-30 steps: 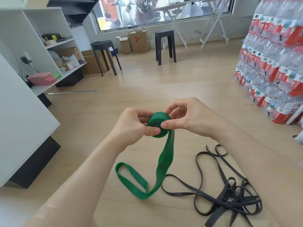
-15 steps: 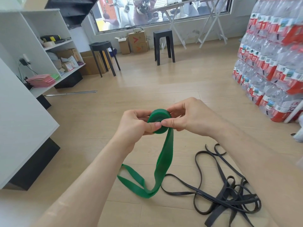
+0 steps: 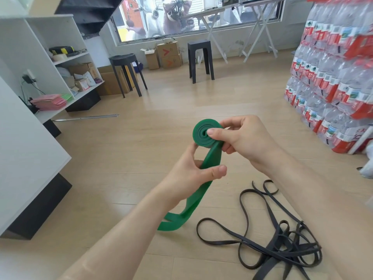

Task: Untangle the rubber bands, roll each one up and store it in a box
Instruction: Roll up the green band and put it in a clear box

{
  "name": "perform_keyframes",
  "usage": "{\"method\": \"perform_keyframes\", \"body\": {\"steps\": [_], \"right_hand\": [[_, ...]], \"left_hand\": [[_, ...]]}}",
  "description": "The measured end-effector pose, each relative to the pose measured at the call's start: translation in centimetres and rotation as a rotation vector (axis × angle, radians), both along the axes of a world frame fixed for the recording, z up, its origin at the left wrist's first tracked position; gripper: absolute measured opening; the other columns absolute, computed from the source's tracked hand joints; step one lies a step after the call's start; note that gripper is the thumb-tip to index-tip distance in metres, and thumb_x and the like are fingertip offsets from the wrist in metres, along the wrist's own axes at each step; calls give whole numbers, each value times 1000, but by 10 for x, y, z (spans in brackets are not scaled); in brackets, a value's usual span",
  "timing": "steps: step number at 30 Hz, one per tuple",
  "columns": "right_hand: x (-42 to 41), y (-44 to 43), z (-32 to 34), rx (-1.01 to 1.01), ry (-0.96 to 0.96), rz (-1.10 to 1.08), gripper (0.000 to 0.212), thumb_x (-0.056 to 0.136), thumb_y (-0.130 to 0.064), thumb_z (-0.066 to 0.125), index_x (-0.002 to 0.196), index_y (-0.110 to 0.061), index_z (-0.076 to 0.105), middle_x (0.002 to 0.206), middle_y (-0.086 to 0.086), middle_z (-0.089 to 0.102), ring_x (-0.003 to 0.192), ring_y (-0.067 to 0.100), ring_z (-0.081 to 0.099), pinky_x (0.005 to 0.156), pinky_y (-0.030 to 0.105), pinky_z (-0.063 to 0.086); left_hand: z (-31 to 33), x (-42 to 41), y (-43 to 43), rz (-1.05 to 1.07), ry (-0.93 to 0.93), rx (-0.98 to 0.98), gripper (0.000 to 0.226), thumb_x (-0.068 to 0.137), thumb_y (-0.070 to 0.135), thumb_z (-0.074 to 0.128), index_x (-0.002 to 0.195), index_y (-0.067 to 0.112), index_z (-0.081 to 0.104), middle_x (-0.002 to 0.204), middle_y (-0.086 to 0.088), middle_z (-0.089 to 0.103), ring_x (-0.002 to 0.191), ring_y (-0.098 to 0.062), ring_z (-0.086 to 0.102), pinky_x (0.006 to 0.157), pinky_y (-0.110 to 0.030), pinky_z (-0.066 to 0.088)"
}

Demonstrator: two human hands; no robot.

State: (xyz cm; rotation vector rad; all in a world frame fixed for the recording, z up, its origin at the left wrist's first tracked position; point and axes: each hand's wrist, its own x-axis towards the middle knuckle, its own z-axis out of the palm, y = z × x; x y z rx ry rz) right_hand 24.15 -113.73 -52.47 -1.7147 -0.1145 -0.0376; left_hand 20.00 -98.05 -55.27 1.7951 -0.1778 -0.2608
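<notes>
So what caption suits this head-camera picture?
Right hand pinches the rolled part of the green band, left hand grips its tail; black bands lie tangled nearby.

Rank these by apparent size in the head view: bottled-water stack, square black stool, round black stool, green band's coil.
1. bottled-water stack
2. round black stool and square black stool, too alike to rank
3. green band's coil, smallest even though nearest the camera
</notes>
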Motion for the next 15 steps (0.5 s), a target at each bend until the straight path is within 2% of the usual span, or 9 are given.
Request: {"method": "perform_keyframes", "body": {"steps": [2, 4, 7, 9, 12, 15], "right_hand": [[1, 0, -2, -1, 29, -32, 22, 76, -23, 80, 83, -3, 73, 55, -1, 63, 44, 9, 51, 45, 21, 43], [1, -1, -3, 15, 66, -40, 24, 77, -24, 79, 83, -1, 74, 54, -2, 62, 44, 9, 49, 45, 21, 41], [1, 1, -4, 35, 110, -17, 25, 77, -25, 78, 83, -1, 74, 57, 1, 61, 44, 10, 46, 45, 21, 39], [2, 3, -6, 46, 139, 2, 25, 78, -25, 77, 84, 0, 74, 58, 2, 60, 44, 10, 45, 45, 21, 38], [1, 5, -5, 61, 180, 36, 23, 79, -25, 76, 82, -2, 75, 59, 2, 57, 44, 10, 42, 43, 19, 35], [0, 4, -1, 76, 224, 103, 18, 81, -23, 74, 77, -6, 73, 56, 0, 53, 42, 9, 40, 40, 17, 33]], "left_hand": [[2, 0, -1, 72, -129, 112, 60, 87, 18, 68, 135, 33, 37, 78, -2, 73, 69, -11, 66, 77, -28, 55], [7, 2, 4, 118, -255, 303, 57, 89, 20, 64, 135, 40, 36, 75, 1, 71, 62, -9, 60, 68, -25, 53], [13, 5, 13, 162, -383, 520, 64, 87, 23, 67, 142, 36, 36, 78, 6, 69, 67, -8, 59, 68, -21, 49], [18, 4, 17, 210, -423, 554, 66, 83, 26, 71, 141, 35, 41, 80, 11, 67, 69, -5, 57, 67, -15, 43], [25, 3, 23, 277, -486, 585, 61, 77, 29, 77, 133, 34, 52, 82, 16, 62, 78, -9, 55, 77, -22, 42], [28, 3, 26, 252, -554, 618, 64, 75, 28, 78, 133, 33, 52, 95, 14, 63, 83, -11, 53, 82, -24, 41]]}}
